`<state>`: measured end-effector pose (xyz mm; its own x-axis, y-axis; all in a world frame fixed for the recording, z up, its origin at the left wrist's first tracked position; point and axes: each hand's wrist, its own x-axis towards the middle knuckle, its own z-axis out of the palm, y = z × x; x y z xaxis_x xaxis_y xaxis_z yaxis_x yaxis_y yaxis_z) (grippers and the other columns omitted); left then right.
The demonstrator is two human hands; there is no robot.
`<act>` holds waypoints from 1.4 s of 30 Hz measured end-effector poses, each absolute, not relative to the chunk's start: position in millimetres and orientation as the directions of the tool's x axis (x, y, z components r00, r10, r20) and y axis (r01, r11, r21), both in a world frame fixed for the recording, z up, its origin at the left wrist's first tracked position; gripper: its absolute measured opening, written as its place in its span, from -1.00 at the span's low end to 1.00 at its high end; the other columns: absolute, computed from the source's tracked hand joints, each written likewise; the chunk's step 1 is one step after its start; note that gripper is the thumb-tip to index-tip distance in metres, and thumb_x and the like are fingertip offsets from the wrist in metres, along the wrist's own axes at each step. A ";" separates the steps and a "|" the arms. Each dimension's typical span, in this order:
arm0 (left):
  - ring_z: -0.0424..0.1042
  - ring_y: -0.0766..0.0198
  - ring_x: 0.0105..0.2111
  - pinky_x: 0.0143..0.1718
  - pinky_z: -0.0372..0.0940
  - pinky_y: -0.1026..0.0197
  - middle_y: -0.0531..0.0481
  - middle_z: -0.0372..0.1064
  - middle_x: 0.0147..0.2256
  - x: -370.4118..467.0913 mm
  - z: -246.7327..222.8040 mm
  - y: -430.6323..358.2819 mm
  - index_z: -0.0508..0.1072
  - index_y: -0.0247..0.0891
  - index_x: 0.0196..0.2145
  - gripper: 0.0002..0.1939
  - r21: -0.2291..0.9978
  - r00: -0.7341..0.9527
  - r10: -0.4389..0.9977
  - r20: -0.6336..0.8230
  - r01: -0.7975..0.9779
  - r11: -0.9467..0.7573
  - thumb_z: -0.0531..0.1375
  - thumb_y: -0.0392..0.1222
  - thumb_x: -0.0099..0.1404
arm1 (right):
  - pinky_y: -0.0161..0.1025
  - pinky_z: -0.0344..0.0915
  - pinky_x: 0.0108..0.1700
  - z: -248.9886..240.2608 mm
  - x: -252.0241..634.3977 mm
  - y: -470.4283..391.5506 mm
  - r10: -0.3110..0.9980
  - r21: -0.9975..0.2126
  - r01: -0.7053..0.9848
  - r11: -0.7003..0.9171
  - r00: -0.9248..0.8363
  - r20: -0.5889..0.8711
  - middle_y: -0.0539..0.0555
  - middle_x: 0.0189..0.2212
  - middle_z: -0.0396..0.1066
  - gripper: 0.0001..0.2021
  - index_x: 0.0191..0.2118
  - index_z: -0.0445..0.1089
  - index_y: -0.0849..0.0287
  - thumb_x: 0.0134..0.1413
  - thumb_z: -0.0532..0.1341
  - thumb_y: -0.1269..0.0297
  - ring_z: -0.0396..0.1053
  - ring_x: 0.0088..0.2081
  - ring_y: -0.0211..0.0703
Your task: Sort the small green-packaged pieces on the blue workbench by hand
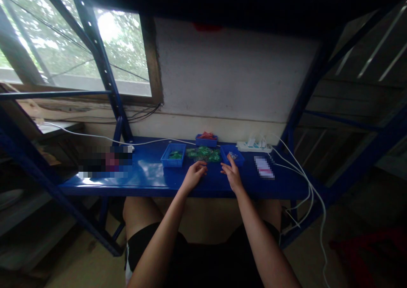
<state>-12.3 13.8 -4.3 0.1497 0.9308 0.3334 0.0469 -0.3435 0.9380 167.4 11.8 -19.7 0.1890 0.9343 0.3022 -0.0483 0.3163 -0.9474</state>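
The green pile (203, 153) lies mid-table between the left tray (172, 163) and right tray (239, 158), its long axis left to right, no pointing end discernible. Green pieces (175, 155) also fill part of the left tray, so work looks partway; exact progress is unclear. Nearer, the left hand (193, 176) curls, its grasp untellable; the right hand's (233, 177) fingers spread, released.
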 end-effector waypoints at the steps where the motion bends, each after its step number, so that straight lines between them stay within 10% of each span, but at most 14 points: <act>1: 0.35 0.30 -0.54 -0.49 0.20 0.28 0.02 0.40 -0.51 -12.3 -4.3 13.6 0.39 -0.32 -0.30 -0.67 0.937 0.150 0.930 0.337 0.049 -0.347 0.18 -0.02 0.04 | -0.29 0.44 -0.30 -19.6 167.1 11.6 0.935 -0.949 -0.030 0.315 0.180 0.305 0.17 0.15 0.24 -0.33 0.23 0.12 0.06 -0.10 0.16 0.32 0.38 -0.04 -0.07; 9: 0.32 0.33 -0.55 -0.51 0.17 0.31 0.04 0.36 -0.52 -12.1 -5.2 13.4 0.41 -0.31 -0.32 -0.71 0.935 0.134 0.932 0.338 0.063 -0.348 0.16 -0.07 0.05 | -0.22 0.42 -0.22 -19.5 161.5 11.3 0.920 -0.862 0.370 0.346 0.048 0.389 0.15 -0.12 0.46 -0.71 -0.12 0.43 0.19 0.00 0.12 0.37 0.45 -0.20 -0.14; 19: 0.34 0.31 -0.55 -0.50 0.18 0.32 0.05 0.35 -0.55 -12.1 -12.2 17.8 0.43 -0.31 -0.39 -0.81 0.925 0.058 0.935 0.349 0.136 -0.354 0.11 -0.17 0.07 | -0.21 0.32 -0.02 18.1 138.6 20.8 0.955 -0.292 0.948 0.123 -0.033 0.294 0.26 -0.06 0.40 -0.70 -0.02 0.36 0.28 0.12 0.16 0.35 0.41 -0.04 -0.03; 26: 0.35 0.31 -0.56 -0.51 0.19 0.32 0.04 0.37 -0.57 -11.6 -12.3 17.7 0.45 -0.33 -0.37 -0.81 0.927 0.053 0.936 0.347 0.132 -0.351 0.11 -0.20 0.09 | -0.19 0.40 -0.17 31.2 122.8 36.5 0.952 0.009 0.999 0.054 -0.054 0.301 0.44 -0.15 0.42 -0.67 -0.02 0.33 0.39 0.16 -0.03 0.60 0.48 -0.13 0.03; 42: 0.34 0.33 -0.55 -0.50 0.20 0.32 0.05 0.37 -0.54 -12.2 -12.2 16.8 0.44 -0.33 -0.38 -0.84 0.925 0.080 0.933 0.351 0.127 -0.359 0.10 -0.24 0.11 | -0.18 0.39 -0.20 37.9 117.7 50.7 0.931 0.031 0.985 0.168 -0.169 0.324 0.42 -0.33 0.51 -0.80 -0.18 0.46 0.37 0.09 0.14 0.50 0.50 -0.20 0.07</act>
<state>-12.2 16.8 -12.2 0.0796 0.9330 0.3509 0.1275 -0.3587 0.9247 117.7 50.7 37.9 -0.1685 0.9310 0.3237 0.9854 0.1677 0.0305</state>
